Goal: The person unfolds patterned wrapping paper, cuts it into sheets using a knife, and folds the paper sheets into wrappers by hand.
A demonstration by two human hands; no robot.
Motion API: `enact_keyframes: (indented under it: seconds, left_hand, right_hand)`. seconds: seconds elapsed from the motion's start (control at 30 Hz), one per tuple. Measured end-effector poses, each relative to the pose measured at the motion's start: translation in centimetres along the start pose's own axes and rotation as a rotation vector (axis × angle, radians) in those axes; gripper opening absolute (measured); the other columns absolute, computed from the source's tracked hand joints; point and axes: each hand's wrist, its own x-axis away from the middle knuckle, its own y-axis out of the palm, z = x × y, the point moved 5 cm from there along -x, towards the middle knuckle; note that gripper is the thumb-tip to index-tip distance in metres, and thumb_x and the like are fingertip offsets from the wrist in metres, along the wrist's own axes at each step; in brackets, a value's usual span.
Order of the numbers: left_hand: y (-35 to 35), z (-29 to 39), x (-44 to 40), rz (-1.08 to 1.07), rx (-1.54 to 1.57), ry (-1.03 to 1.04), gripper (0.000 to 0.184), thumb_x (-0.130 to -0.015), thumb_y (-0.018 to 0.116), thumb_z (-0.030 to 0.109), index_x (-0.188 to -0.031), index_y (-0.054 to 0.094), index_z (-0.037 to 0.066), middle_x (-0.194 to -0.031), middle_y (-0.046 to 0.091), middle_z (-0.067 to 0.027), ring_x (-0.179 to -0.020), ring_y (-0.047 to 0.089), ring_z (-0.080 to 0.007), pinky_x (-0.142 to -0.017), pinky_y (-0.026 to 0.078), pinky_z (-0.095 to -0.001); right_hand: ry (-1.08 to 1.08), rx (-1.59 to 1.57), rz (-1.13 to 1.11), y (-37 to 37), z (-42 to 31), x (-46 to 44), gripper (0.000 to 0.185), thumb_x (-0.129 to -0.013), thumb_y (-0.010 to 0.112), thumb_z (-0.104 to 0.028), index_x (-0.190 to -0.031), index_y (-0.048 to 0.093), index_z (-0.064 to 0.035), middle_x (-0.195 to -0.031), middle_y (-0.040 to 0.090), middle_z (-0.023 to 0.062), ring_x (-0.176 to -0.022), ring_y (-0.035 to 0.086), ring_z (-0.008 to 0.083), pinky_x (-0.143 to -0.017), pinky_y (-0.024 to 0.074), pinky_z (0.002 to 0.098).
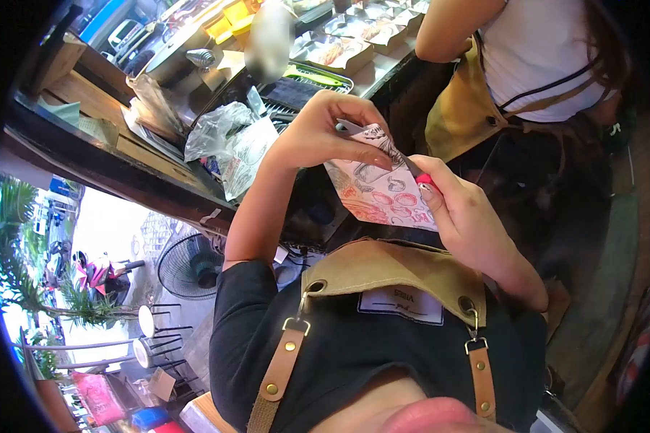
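Both my hands are raised in front of my chest around a piece of printed paper (386,189), with red and black food drawings on white. It looks folded, perhaps a paper pouch. My left hand (332,133) is closed on its upper corner, thumb across the front and fingers curled behind. At the paper's right edge, my right hand (466,209) is closed with the thumb on top. A small red-handled tool (424,179) shows between its fingers, with a narrow dark part running along the paper's edge. Most of the tool is hidden.
Crumpled clear plastic bags (231,144) lie on the counter at left. Behind are a black tray with green-handled tongs (314,76) and paper trays of food (336,50). A co-worker in a tan apron (455,112) stands at right. A fan (191,267) stands lower left.
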Motion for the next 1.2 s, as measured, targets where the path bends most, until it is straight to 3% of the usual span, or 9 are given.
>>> enact_keyframes:
  seconds: [0.17, 0.37, 0.67, 0.73, 0.8, 0.93, 1.0, 1.07, 1.2]
  left_hand:
    - [0.7, -0.1, 0.2, -0.034, -0.154, -0.084, 0.017, -0.068, 0.076, 0.001, -0.082, 0.066, -0.003, -0.077, 0.067, -0.0034, -0.070, 0.060, -0.0039, -0.062, 0.048, -0.0195]
    - [0.9, -0.4, -0.1, -0.019, -0.027, -0.076, 0.016, -0.062, 0.076, -0.003, -0.070, 0.063, -0.002, -0.068, 0.065, -0.0015, -0.063, 0.056, -0.0038, -0.055, 0.043, -0.0198]
    - [2.1, -1.2, -0.6, -0.140, -0.165, -0.072, 0.017, -0.069, 0.076, 0.003, -0.082, 0.067, -0.003, -0.077, 0.067, -0.0019, -0.069, 0.056, -0.0024, -0.062, 0.046, -0.0191]
    - [2.8, -1.8, -1.1, -0.183, -0.238, -0.079, 0.017, -0.068, 0.076, 0.006, -0.080, 0.067, -0.002, -0.073, 0.066, 0.0002, -0.066, 0.053, -0.0009, -0.060, 0.044, -0.0185]
    - [2.7, -2.2, -0.8, -0.183, -0.304, -0.092, 0.015, -0.069, 0.076, 0.007, -0.078, 0.067, -0.001, -0.070, 0.064, 0.0022, -0.064, 0.053, -0.0010, -0.058, 0.043, -0.0189]
    - [-1.3, -3.0, 1.8, 0.266, -0.010, -0.098, 0.012, -0.068, 0.071, -0.004, -0.078, 0.065, -0.002, -0.075, 0.066, -0.0049, -0.066, 0.062, -0.0083, -0.063, 0.049, -0.0214]
    - [-2.6, -2.9, 3.2, 0.476, 0.122, -0.072, 0.015, -0.071, 0.070, -0.003, -0.085, 0.064, -0.001, -0.080, 0.067, -0.0055, -0.067, 0.062, -0.0087, -0.064, 0.050, -0.0224]
    - [-3.9, -3.4, 4.6, 0.702, 0.174, -0.022, 0.014, -0.075, 0.069, 0.001, -0.088, 0.063, 0.000, -0.084, 0.067, -0.0069, -0.068, 0.062, -0.0104, -0.063, 0.050, -0.0236]
    - [-6.6, -4.8, 7.5, 1.047, 0.282, -0.093, 0.025, -0.075, 0.072, 0.007, -0.095, 0.061, -0.003, -0.086, 0.067, -0.0100, -0.069, 0.064, -0.0132, -0.063, 0.052, -0.0263]
  right_hand:
    - [-0.011, -0.002, 0.039, -0.3, 0.4, 0.4, 0.030, -0.088, 0.043, -0.002, -0.118, 0.044, -0.0045, -0.097, 0.058, 0.0226, -0.089, 0.058, 0.0405, -0.071, 0.0474, 0.0439]
    - [-0.011, 0.062, 0.087, -0.5, 0.6, 1.3, 0.030, -0.089, 0.043, -0.004, -0.119, 0.045, -0.0020, -0.100, 0.058, 0.0230, -0.091, 0.058, 0.0407, -0.073, 0.0472, 0.0436]
    - [-0.057, 0.033, 0.152, -0.8, 0.4, 0.9, 0.028, -0.090, 0.044, -0.005, -0.118, 0.045, -0.0002, -0.099, 0.058, 0.0244, -0.089, 0.058, 0.0421, -0.072, 0.0467, 0.0431]
    - [-0.167, 0.158, 0.369, -2.3, -0.8, 0.8, 0.027, -0.092, 0.043, -0.008, -0.118, 0.046, -0.0001, -0.096, 0.058, 0.0243, -0.086, 0.059, 0.0417, -0.070, 0.0471, 0.0418]
    - [-0.033, 0.081, 0.418, -3.8, -0.4, 1.5, 0.026, -0.094, 0.043, -0.011, -0.117, 0.047, -0.0006, -0.085, 0.057, 0.0192, -0.074, 0.059, 0.0317, -0.063, 0.0452, 0.0365]
    - [0.190, -0.219, 0.348, -5.5, 2.8, 0.7, 0.025, -0.093, 0.051, -0.023, -0.108, 0.054, -0.0028, -0.070, 0.049, -0.0004, -0.060, 0.044, 0.0037, -0.049, 0.0346, 0.0221]
    - [0.324, -0.484, 0.156, -4.5, 6.9, -1.1, 0.026, -0.087, 0.061, -0.027, -0.098, 0.053, -0.0051, -0.073, 0.050, -0.0014, -0.058, 0.043, 0.0020, -0.047, 0.0338, 0.0179]
    - [0.144, -0.609, 0.173, -1.6, 7.6, -3.6, 0.032, -0.080, 0.070, -0.027, -0.092, 0.049, -0.0072, -0.074, 0.051, -0.0008, -0.054, 0.044, 0.0014, -0.043, 0.0340, 0.0155]
    - [0.146, -0.696, 0.095, 3.1, 8.3, -10.3, 0.029, -0.074, 0.073, -0.012, -0.087, 0.048, -0.0071, -0.065, 0.051, 0.0001, -0.042, 0.042, 0.0041, -0.036, 0.0336, 0.0189]
